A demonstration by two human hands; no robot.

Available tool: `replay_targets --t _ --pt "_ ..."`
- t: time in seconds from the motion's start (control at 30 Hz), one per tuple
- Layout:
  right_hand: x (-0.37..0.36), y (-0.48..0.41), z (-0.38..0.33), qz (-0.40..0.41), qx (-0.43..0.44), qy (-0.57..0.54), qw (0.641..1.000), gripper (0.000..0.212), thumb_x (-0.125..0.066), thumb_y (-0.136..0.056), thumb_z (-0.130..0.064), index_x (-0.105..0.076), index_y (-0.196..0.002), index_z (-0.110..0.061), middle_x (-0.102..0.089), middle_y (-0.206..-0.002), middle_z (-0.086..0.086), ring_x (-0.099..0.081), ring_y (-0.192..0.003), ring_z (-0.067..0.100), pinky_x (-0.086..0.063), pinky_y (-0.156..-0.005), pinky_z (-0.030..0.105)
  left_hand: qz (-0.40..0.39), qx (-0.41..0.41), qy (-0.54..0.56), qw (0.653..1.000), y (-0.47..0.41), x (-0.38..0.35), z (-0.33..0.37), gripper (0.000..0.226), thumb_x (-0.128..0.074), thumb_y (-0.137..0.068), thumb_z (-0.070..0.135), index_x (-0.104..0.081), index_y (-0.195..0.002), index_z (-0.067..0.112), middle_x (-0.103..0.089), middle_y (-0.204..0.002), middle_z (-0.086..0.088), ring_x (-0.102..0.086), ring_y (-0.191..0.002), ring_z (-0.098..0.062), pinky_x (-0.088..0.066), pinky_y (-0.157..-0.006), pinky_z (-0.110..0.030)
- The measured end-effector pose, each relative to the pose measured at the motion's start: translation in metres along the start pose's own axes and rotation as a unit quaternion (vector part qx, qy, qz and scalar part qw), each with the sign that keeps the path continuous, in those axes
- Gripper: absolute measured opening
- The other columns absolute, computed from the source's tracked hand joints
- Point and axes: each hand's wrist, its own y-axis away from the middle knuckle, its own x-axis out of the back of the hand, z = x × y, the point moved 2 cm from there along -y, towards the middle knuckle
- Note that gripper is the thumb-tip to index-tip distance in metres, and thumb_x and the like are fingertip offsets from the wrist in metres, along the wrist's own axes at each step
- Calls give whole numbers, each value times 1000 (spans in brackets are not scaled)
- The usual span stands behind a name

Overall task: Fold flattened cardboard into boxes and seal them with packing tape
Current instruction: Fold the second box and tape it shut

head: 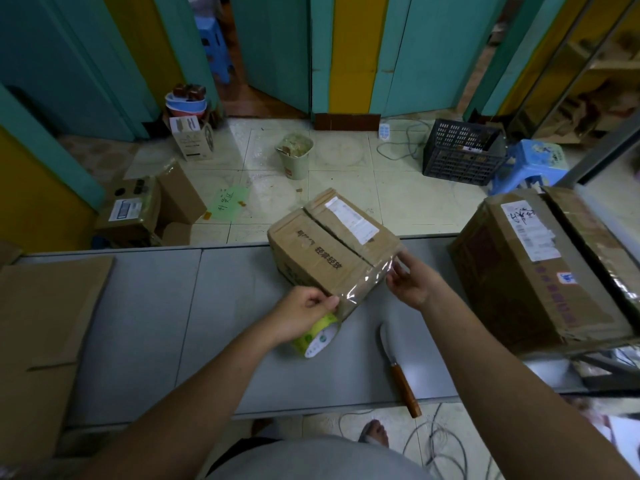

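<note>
Near the far edge of the grey worktop, about midway along it, sits a small cardboard box, turned at an angle so one corner points toward the person. Its top flaps are closed, with a dark seam running between them, and a white shipping label is stuck on the far flap. Printed black characters run along the near flap. A strip of clear packing tape stretches across the box's near side, shiny and slightly wrinkled.

The left hand is clenched around a roll of tape with a yellow-green and white core, thumb and forefinger pinching the tape where it leaves the roll at the box's near lower corner. The right hand pinches the other end of the strip against the box's right corner, fingertips pressed on the cardboard.

Just toward the near edge from the right forearm lies a knife with a pale blade and a brown wooden handle, the handle's end overhanging the near edge of the worktop. At the right edge stands a larger cardboard box, with a white label and glossy tape on its top. At the left edge lies a sheet of flattened cardboard, flat on the worktop and well apart from the small box.

Beyond the far edge, on the tiled floor, stand a pale bin, a dark plastic crate, a blue stool and several more boxes.
</note>
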Motion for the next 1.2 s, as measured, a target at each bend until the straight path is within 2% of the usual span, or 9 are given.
replay_targets --t 0.17,0.3,0.4,0.5,0.63,0.77,0.97,1.1,1.2 --pt "5 25 5 139 231 146 952 25 -56 -107 -29 -67 -121 -12 -68 -112 5 -67 -106 23 -57 -91 40 53 0 50 997 2 -15 -1 24 -66 -105 34 -71 -88 18 -74 -70 12 -66 -66 5 -47 -62 -13" --pt "-12 60 11 62 548 400 732 11 -68 -99 -21 -70 -109 -23 -68 -111 -7 -62 -106 8 -51 -95 28 23 6 87 996 3 -12 -3 14 -65 -106 26 -72 -97 18 -78 -91 1 -71 -81 -4 -52 -75 -19" --pt "-34 66 25 -88 523 559 638 31 -76 -94 -25 -72 -123 -15 -67 -129 -5 -60 -122 13 -46 -107 29 10 9 97 995 5 -11 -5 3 -69 -102 14 -72 -102 14 -77 -96 -2 -71 -88 -8 -52 -81 -22" --pt "-42 60 37 -106 449 676 574 55 -74 -95 -40 -62 -144 -19 -54 -153 -4 -41 -147 15 -28 -125 41 32 12 102 994 7 -15 -5 6 -69 -101 10 -71 -97 13 -75 -92 -4 -69 -85 -11 -51 -79 -22" --pt "-34 55 36 -100 457 688 554 62 -70 -94 -51 -57 -148 -24 -50 -157 -11 -34 -151 8 -16 -129 34 30 49 98 993 11 -19 -6 15 -64 -106 23 -69 -97 11 -73 -66 -3 -66 -58 -8 -46 -58 -16" --pt "-32 47 37 -98 461 695 543 63 -68 -94 -56 -57 -148 -26 -51 -156 -12 -35 -150 7 -15 -128 34 19 68 55 996 18 -21 -14 32 -61 -107 43 -74 -105 14 -71 -60 -2 -66 -59 -10 -49 -63 -20" --pt "-31 43 37 -102 465 683 553 64 -67 -94 -56 -57 -149 -23 -52 -156 -9 -35 -151 7 -21 -129 43 171 -14 21 985 22 -22 -19 37 -74 -94 47 -51 -115 28 -75 -84 -6 -72 -77 -26 -57 -71 -43" --pt "-31 44 37 -105 464 682 555 65 -66 -95 -55 -55 -150 -23 -50 -158 -8 -34 -152 8 -18 -130 44 152 -120 58 979 29 -28 -29 61 -69 -95 49 -36 -147 50 -75 -75 3 -73 -68 -13 -55 -61 -28" --pt "-30 46 38 -109 470 672 562 64 -67 -96 -53 -55 -150 -21 -49 -159 -7 -33 -153 8 -17 -130 43 103 -110 57 987 24 -25 -33 71 -63 -101 47 -24 -158 62 -78 -97 -2 -78 -80 -22 -64 -74 -44"
